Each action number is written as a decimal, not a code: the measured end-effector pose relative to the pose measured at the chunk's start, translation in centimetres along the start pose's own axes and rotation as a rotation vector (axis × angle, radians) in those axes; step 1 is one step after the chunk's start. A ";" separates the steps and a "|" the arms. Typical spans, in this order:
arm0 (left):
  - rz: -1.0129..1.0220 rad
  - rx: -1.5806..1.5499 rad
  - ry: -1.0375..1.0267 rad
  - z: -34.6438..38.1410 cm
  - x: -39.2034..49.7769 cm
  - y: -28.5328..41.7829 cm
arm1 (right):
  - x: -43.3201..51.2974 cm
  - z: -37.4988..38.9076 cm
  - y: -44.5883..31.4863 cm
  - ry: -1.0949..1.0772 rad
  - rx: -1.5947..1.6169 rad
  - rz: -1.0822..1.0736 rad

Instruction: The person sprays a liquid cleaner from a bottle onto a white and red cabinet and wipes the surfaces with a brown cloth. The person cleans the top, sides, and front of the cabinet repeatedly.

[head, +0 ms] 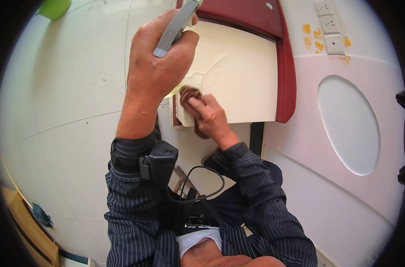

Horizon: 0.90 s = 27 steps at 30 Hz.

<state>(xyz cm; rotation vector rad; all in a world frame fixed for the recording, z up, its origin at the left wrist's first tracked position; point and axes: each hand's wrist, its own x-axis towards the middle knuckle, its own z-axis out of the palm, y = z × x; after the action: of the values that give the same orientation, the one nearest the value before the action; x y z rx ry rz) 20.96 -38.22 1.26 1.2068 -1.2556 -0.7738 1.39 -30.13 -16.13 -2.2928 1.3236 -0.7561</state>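
My left hand (pixel 162 53) is raised near the top and grips a grey plastic handle (pixel 174 31). The handle's far end shows a bit of pale green, and what it belongs to is cut off by the picture's edge. Lower and to the right, my right hand (pixel 212 116) presses a bunched brown cloth (pixel 190 95) against the near left corner of a cream surface (pixel 239 83). The hand is slightly blurred. That surface belongs to a piece of furniture with a dark red frame (pixel 286 73). Beside the cloth, a pale yellow curved thing (pixel 172 91) is mostly hidden behind my left wrist.
White wall sockets (pixel 330 25) with orange patches around them are on the right, above a pale pink panel (pixel 299 100) with an oval (pixel 349 125). A green bucket (pixel 55 8) stands far left on the tiled floor (pixel 72 83). A blue mop head (pixel 41 215) lies lower left by wooden boards (pixel 32 227).
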 end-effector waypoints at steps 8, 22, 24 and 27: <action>-0.172 0.040 -0.052 -0.3 -0.4 0.4 | -4.6 -0.7 1.7 0.094 -0.105 0.044; -0.159 0.049 -0.021 -0.5 -0.5 0.2 | -9.8 -7.2 13.9 0.365 -0.484 0.639; -0.008 -0.005 -0.006 0.2 -0.3 0.0 | -8.4 -4.6 10.0 0.282 -0.323 0.488; -0.002 0.055 -0.053 0.6 -0.4 0.3 | -5.9 -1.9 5.0 0.217 -0.148 0.305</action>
<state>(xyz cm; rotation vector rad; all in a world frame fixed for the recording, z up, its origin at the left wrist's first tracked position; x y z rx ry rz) 20.24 -37.89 1.41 1.2389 -1.3264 -0.7822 -5.58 -27.47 -19.03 -2.0885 1.8320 -0.8420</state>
